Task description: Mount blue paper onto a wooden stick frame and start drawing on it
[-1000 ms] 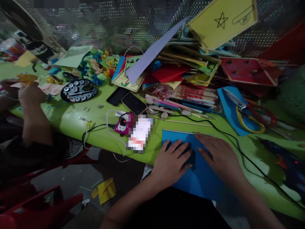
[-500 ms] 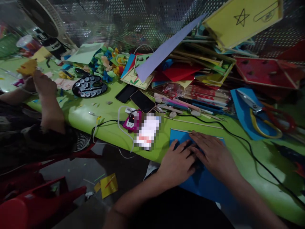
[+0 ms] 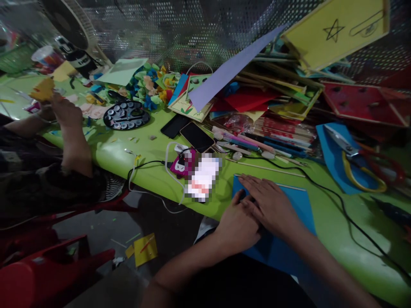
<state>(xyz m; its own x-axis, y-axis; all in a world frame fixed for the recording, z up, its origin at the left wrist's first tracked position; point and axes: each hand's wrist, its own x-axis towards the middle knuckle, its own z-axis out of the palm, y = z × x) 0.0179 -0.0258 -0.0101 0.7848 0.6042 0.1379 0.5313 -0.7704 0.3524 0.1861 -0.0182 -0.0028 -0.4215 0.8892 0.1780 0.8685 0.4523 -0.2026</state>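
Observation:
A blue sheet of paper (image 3: 300, 205) lies on the green table with a thin wooden stick (image 3: 292, 187) along its far edge. My right hand (image 3: 272, 205) rests flat over that edge, fingers stretched toward the sheet's far left corner. Close beside it, my left hand (image 3: 237, 226) lies on the sheet with bent fingers, some hidden under the right hand. It holds nothing that I can see. A lit phone (image 3: 204, 177), its screen blurred out, is just left of the sheet.
Scissors (image 3: 345, 147) lie on blue paper at right. A black cable (image 3: 334, 192) crosses the table. Behind are pens (image 3: 239, 139), dark phones (image 3: 196, 137), frames and sticks. At left, another person's hand (image 3: 67, 111) holds something yellow (image 3: 41, 90). A red chair (image 3: 58, 265) stands below.
My right hand has slid left along the sheet's far edge, uncovering more of its right side. My left fingers have drawn in and are partly covered by the right hand. The view has shifted slightly.

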